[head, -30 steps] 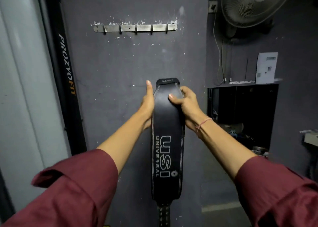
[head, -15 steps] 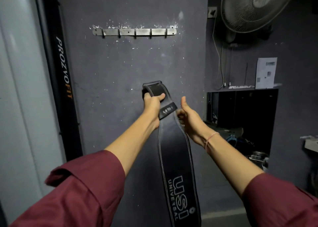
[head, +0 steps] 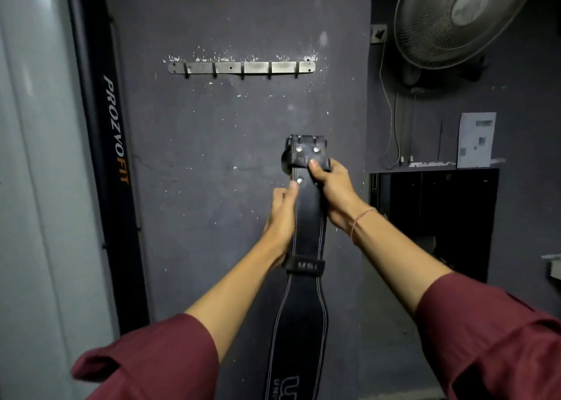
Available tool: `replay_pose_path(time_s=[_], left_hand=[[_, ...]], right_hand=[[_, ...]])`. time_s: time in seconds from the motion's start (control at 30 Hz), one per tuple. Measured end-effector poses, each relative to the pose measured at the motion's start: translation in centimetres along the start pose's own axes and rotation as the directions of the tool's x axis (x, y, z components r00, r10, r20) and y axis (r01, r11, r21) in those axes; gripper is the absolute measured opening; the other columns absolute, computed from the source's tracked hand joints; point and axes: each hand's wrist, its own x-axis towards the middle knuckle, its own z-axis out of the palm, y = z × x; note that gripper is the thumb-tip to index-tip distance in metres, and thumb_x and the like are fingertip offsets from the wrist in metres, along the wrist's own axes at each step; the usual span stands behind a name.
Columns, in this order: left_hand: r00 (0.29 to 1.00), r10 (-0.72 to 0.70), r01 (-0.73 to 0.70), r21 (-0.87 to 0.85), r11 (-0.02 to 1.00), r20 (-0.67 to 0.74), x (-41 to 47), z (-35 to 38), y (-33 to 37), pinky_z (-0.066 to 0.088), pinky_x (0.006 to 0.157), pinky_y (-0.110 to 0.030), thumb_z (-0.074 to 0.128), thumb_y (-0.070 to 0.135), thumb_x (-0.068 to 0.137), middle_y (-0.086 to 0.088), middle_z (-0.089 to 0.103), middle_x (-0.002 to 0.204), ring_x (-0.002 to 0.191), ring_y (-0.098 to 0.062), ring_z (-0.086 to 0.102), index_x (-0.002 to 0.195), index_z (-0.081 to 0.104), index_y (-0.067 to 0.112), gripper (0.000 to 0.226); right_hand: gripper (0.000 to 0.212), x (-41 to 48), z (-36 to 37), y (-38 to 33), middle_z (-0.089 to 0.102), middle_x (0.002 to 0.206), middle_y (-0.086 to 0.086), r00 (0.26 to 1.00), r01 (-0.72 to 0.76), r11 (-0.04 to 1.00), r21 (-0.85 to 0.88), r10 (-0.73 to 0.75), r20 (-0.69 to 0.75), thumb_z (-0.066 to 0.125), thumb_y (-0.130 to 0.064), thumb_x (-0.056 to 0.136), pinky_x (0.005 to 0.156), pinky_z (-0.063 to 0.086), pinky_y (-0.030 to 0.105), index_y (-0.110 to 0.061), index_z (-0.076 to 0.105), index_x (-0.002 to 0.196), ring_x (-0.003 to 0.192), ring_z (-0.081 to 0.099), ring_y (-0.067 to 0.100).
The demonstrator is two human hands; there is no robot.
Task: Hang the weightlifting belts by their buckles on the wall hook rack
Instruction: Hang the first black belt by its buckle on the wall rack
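A black leather weightlifting belt (head: 307, 226) hangs straight down in front of the dark wall, its riveted buckle end (head: 306, 151) at the top. My right hand (head: 332, 188) is shut on the belt just under the buckle end. My left hand (head: 280, 217) holds the strap's left edge a little lower, thumb on its face. The metal hook rack (head: 241, 67) is screwed to the wall above and left of the buckle, and all its hooks are bare. The buckle itself is mostly hidden behind the folded end.
A black upright post (head: 112, 157) marked PROZVOFIT stands against the wall at left. A wall fan (head: 464, 17) hangs at the upper right with cords below it. A dark recess (head: 434, 217) with a ledge and a paper sheet lies to the right.
The belt has been fed upward through my hands so its buckle end is now on top. My right hand has moved up and closed on it; my left hand has slid lower.
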Motion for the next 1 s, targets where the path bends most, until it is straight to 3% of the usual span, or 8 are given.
replay_pose_path(time_s=[0.07,0.23,0.43,0.53,0.6,0.67,0.83,1.0], left_hand=[[0.997,-0.067,0.064,-0.060,0.996,-0.048,1.4,-0.4,1.4,0.055,0.095,-0.045,0.035,0.089,0.078,-0.005,0.075,0.106,0.099,-0.023,0.070,0.113,0.067,0.021,0.083],[0.979,-0.192,0.172,-0.224,0.959,-0.074,3.8,-1.3,4.3,0.057,0.055,-0.027,0.024,0.086,0.083,-0.016,0.074,0.110,0.091,-0.026,0.073,0.118,0.067,0.007,0.097],[0.936,-0.142,0.058,-0.257,0.965,-0.323,4.3,-0.4,4.1,0.058,0.078,-0.044,0.039,0.039,0.104,-0.013,0.064,0.087,0.080,-0.027,0.065,0.085,0.053,0.011,0.037],[0.895,-0.005,-0.071,-0.153,0.986,-0.445,4.3,0.2,2.6,0.051,0.075,-0.046,0.040,0.044,0.089,-0.011,0.056,0.082,0.077,-0.024,0.053,0.077,0.048,0.020,0.028],[0.882,0.063,-0.112,-0.078,0.991,-0.467,3.5,0.9,2.0,0.049,0.073,-0.046,0.043,0.041,0.093,-0.006,0.055,0.078,0.075,-0.021,0.050,0.081,0.049,0.019,0.026],[0.867,0.132,-0.168,-0.032,0.985,-0.480,2.6,1.7,1.6,0.047,0.072,-0.041,0.044,0.027,0.102,0.000,0.053,0.076,0.074,-0.022,0.051,0.093,0.048,0.017,0.014],[0.858,0.209,-0.238,-0.002,0.971,-0.470,2.3,1.9,0.8,0.040,0.058,-0.039,0.040,0.020,0.103,0.000,0.048,0.067,0.057,-0.022,0.045,0.099,0.044,0.024,0.007],[0.890,0.172,-0.241,-0.115,0.964,-0.422,2.5,1.2,0.7,0.053,0.061,-0.045,0.045,0.021,0.100,-0.001,0.058,0.072,0.062,-0.024,0.057,0.094,0.047,0.029,0.010]], right_hand=[[0.022,-1.0,0.0,1.5,0.070,0.094,0.012,0.999,0.042,0.999,-0.015,-0.042,0.002,0.054,-0.009,0.099,0.065,0.059,0.025,0.002,0.058,0.118,0.073,0.069,0.016],[0.022,-3.3,-0.2,3.5,0.072,0.106,0.010,0.995,0.075,0.996,-0.053,-0.071,0.074,0.054,-0.005,0.099,0.083,0.060,0.032,-0.004,0.058,0.120,0.093,0.070,0.019],[0.015,-4.6,-0.7,4.6,0.070,0.101,0.007,0.988,0.042,0.994,-0.102,-0.026,0.153,0.055,-0.008,0.099,0.080,0.057,0.034,-0.010,0.056,0.113,0.089,0.067,0.019],[0.023,-4.4,-0.3,4.1,0.066,0.092,0.001,0.997,0.052,0.978,-0.203,-0.039,0.069,0.051,-0.034,0.102,0.071,0.054,0.021,-0.016,0.046,0.115,0.076,0.066,0.002],[0.035,-3.8,0.0,3.8,0.062,0.086,0.014,0.990,0.128,0.951,-0.281,-0.140,-0.025,0.047,-0.049,0.100,0.081,0.055,0.037,-0.019,0.040,0.116,0.076,0.062,0.008],[0.031,-3.5,0.3,4.1,0.058,0.084,0.019,0.964,0.213,0.910,-0.355,-0.255,-0.075,0.046,-0.047,0.100,0.079,0.050,0.050,-0.021,0.036,0.115,0.077,0.055,0.018],[0.025,-3.5,0.3,4.9,0.048,0.071,0.001,0.865,0.376,0.830,-0.411,-0.474,-0.164,0.055,-0.038,0.099,0.063,0.040,0.035,-0.022,0.040,0.112,0.068,0.047,0.016],[0.017,-2.1,0.6,5.3,0.064,0.083,0.008,0.886,0.334,0.896,-0.292,-0.404,-0.227,0.064,-0.028,0.094,0.074,0.053,0.041,-0.024,0.050,0.103,0.074,0.062,0.025]])
